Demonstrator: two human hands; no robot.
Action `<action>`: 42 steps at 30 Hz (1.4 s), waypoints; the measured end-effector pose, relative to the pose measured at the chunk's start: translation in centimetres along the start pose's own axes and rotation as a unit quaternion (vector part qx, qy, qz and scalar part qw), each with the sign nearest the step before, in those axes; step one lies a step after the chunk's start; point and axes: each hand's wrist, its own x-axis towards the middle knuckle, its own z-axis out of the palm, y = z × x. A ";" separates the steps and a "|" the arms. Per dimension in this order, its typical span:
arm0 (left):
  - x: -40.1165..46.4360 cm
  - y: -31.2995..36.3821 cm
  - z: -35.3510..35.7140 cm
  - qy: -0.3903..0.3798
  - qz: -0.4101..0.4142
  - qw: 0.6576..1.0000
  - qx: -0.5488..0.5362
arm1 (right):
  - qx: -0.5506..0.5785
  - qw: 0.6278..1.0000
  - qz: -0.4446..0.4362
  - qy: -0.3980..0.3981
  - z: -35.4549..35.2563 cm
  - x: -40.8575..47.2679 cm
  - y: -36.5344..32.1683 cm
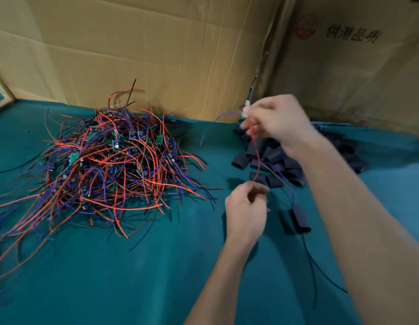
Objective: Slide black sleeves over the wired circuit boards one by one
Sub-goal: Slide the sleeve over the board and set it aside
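**Light board, limp wires: we hold the board, not the leads**

Our right hand (277, 120) is raised above the heap of loose black sleeves (269, 160), fingers curled and pinching a small pale object at the fingertips, which we take to be one wired circuit board (245, 113); motion blur hides its detail. From it a blue wire (221, 117) arcs left and a red wire (257, 156) hangs down to our left hand (247, 207), whose thumb and fingers are curled around the lower end of that wire.

On the green cloth (156, 266) near our right forearm lies a board already sleeved (299, 218), with dark leads trailing towards us. The big pile of unsleeved boards (105, 160) sits well apart to the left, in front of the cardboard boxes (156, 55).

We judge the board very light and rigid, its solder joints the fragile part. The wires are thin and floppy and give no push, so we would gather them straight, thread them through a sleeve, then grip the board by its edges. The sleeves look soft and flattened, needing a squeeze to open.
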 end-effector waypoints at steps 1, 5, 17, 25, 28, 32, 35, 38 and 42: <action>0.0 0.3 -0.2 0.005 -0.021 0.999 -0.039 | 0.080 0.996 0.025 0.020 -2.2 -0.8 -0.1; 0.3 1.5 -0.8 -0.029 -0.091 0.973 -0.209 | 0.192 0.977 0.094 0.019 -6.6 -5.3 2.5; 0.2 1.7 -1.5 0.030 -0.041 0.982 -0.183 | -0.268 0.963 -0.032 0.013 -2.5 -7.2 9.3; 0.8 0.3 -1.9 0.050 -0.005 0.998 -0.037 | -0.416 0.903 -0.039 -0.096 -0.1 -3.7 10.5; 0.8 0.2 -1.9 0.052 0.027 0.998 -0.007 | -0.406 0.906 -0.027 -0.120 -0.5 -3.4 10.4; 0.9 0.1 -1.9 0.050 0.046 0.997 0.019 | -0.363 0.926 -0.032 -0.102 -0.8 -4.4 10.7; 0.9 0.1 -1.8 0.046 0.037 0.998 0.014 | -0.188 0.982 0.009 0.001 -2.2 -4.6 10.5; 0.8 0.1 -1.7 0.034 0.032 0.999 0.022 | 0.036 0.988 0.041 0.146 -3.6 -4.0 9.1; 0.5 0.2 -1.6 0.029 0.072 0.995 0.064 | 0.045 0.985 -0.010 0.165 -2.7 -3.5 7.0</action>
